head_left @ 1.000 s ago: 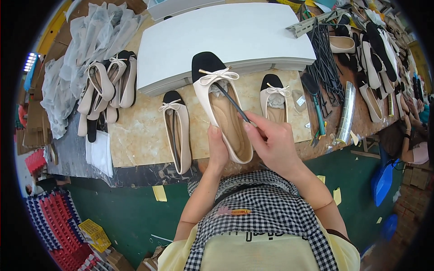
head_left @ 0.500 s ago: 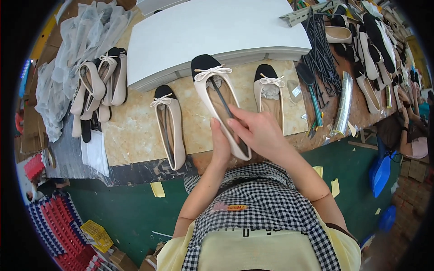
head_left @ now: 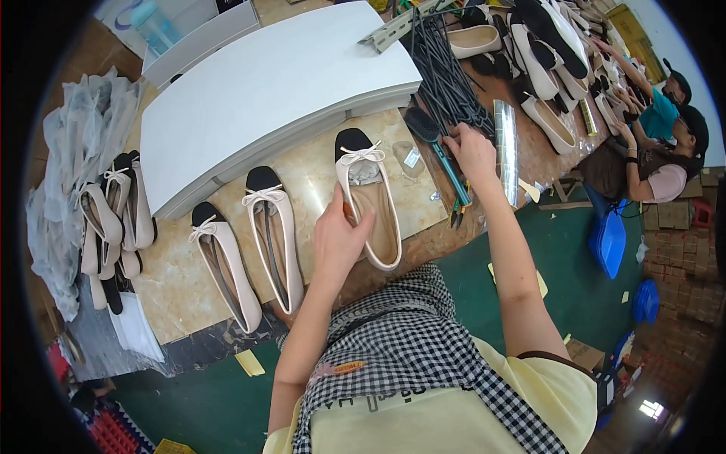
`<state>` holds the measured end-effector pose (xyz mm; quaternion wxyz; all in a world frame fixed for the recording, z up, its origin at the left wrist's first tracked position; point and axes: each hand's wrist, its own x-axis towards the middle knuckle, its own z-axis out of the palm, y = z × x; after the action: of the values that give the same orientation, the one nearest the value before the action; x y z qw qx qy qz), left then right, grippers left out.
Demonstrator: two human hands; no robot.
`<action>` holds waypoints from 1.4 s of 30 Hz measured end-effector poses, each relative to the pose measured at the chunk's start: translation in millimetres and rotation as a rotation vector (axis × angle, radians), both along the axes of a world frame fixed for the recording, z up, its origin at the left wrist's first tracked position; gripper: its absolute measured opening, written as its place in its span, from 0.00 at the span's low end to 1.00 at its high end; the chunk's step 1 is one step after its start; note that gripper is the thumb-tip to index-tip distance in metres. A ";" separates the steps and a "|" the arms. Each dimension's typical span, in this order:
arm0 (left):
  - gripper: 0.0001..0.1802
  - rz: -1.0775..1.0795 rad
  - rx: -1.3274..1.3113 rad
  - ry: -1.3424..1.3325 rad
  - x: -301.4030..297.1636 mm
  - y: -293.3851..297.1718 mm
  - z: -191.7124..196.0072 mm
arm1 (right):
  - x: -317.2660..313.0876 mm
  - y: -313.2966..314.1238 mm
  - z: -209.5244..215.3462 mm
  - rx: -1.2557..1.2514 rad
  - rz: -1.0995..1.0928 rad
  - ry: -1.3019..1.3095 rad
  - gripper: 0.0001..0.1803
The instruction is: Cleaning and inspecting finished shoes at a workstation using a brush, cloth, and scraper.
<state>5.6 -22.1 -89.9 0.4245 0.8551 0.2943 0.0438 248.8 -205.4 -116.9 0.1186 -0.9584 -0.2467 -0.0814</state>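
Observation:
A cream ballet flat (head_left: 392, 227) with a black toe and a bow lies on the table, grey stuffing in its toe. My left hand (head_left: 338, 234) is closed on its left side, thumb over the inner edge. To the left, a second flat (head_left: 287, 261) and a third flat (head_left: 240, 295) lie side by side, each with a dark rod along its inside. My right hand (head_left: 475, 157) reaches to a pile of black rods (head_left: 442, 68), its bent fingers pinched at a rod's lower end, just beside the head of a teal-handled brush (head_left: 448, 168).
A white board stack (head_left: 280, 91) stands behind the flats. More flats (head_left: 110, 219) and crumpled plastic bags (head_left: 79, 166) lie at the left. At the right are a tape-like clear roll (head_left: 506, 147) and heaped shoes (head_left: 541, 83); two people (head_left: 665, 144) work beyond.
The flat I held in both hands now lies on the table. My left hand has shifted to the flat on its right, my right hand to the rods. My view has turned right.

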 end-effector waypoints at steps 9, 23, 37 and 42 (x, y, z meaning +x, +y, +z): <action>0.33 0.313 -1.501 -0.305 -40.7 -2.2 5.9 | -18.0 -39.5 57.6 -0.078 0.006 -0.055 0.09; 0.39 0.398 -1.097 -0.562 -55.9 20.8 0.2 | -181.0 62.2 134.2 0.381 0.473 0.905 0.23; 0.38 0.351 -0.821 -0.630 -59.2 4.1 2.3 | -196.2 103.6 118.7 0.528 0.618 0.323 0.15; 0.42 0.443 -0.883 -0.503 -50.7 -25.0 13.9 | -211.0 102.7 98.2 0.478 0.589 0.134 0.14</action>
<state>-45.1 -47.1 -76.0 0.7806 0.4768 0.3470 0.2071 37.8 -102.8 -18.7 0.3729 -0.7948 -0.4773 -0.0362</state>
